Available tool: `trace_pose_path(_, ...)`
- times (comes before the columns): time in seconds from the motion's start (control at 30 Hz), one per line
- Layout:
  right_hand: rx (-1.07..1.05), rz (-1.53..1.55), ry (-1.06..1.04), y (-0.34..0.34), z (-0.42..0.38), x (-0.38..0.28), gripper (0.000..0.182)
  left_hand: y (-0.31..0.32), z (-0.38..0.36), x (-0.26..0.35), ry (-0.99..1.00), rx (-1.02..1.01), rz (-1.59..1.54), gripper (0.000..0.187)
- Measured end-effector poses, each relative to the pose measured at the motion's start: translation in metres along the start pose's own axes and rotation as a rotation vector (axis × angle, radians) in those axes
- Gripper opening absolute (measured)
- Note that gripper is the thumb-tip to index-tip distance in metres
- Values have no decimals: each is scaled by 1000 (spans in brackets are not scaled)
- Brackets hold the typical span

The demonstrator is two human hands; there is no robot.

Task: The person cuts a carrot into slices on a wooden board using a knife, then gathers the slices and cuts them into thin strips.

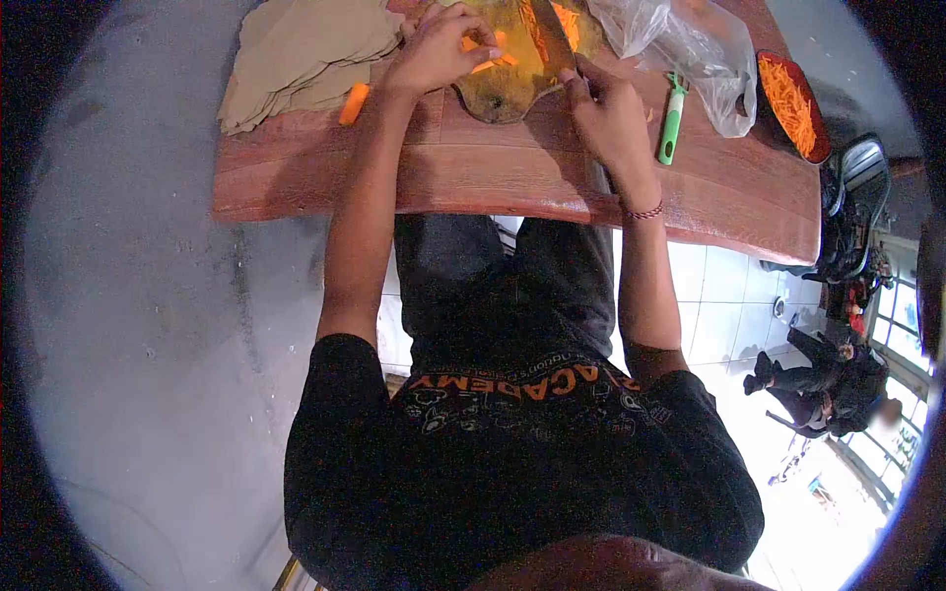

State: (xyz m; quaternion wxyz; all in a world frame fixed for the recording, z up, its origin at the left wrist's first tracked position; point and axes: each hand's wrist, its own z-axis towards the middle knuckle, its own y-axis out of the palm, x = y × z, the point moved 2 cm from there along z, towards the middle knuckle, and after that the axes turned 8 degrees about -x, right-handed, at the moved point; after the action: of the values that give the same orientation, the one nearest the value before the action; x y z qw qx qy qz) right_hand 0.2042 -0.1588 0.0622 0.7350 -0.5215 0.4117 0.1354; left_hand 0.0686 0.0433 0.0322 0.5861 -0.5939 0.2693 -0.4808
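My right hand (606,113) is wrapped round the handle of a knife (554,39), whose blade lies over a worn wooden cutting board (498,103). Orange carrot strips (565,22) are on the board beside the blade. My left hand (443,49) is over the board's left side, its fingertips pinched at flat carrot slices (501,59). A carrot piece (354,103) lies on the table by my left forearm. To the right of my right hand rests a green-handled peeler (672,123).
Brown paper sheets (296,59) cover the left of the wooden table (473,182). A clear plastic bag (690,44) lies at the right, beside a dark tray of shredded carrot (788,106). A seated person (838,384) and a chair (862,197) are further right.
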Motion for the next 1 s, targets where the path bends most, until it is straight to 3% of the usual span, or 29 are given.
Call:
trace_pose_path(0.1,-22,14,27,-3,-4,-3,33,12,6,-15,82,108,-89,32)
trace_pose_path(0.23,18,90,63,-9,-5,3,33,4,15,-9,11,120,-221,32)
trace_pose_path(0.3,73,82,21,-11,3,21,33,-2,28,2,-123,38,-595,31)
trace_pose_path(0.4,139,78,15,-22,5,12,33,-68,29,78,-48,144,-351,17)
trace_pose_path(0.43,151,86,53,-26,4,7,33,-54,40,70,-48,147,-353,17)
trace_pose_path(0.5,187,110,-1,-24,6,14,34,-35,60,56,219,240,-342,18)
trace_pose_path(0.63,204,144,-48,-22,2,23,35,-24,45,31,227,442,-161,18)
trace_pose_path(0.7,146,167,30,-24,-1,18,35,18,50,-19,66,27,-481,31)
trace_pose_path(0.77,81,192,105,-19,-2,19,35,18,34,-22,148,70,-340,30)
trace_pose_path(0.83,108,147,-38,-11,1,16,35,9,22,-15,229,117,-193,30)
trace_pose_path(0.9,52,116,9,-6,-2,7,35,4,21,-13,63,-46,-343,30)
trace_pose_path(1.0,-16,104,64,-2,-7,-7,35,2,22,-14,-53,-89,-358,30)
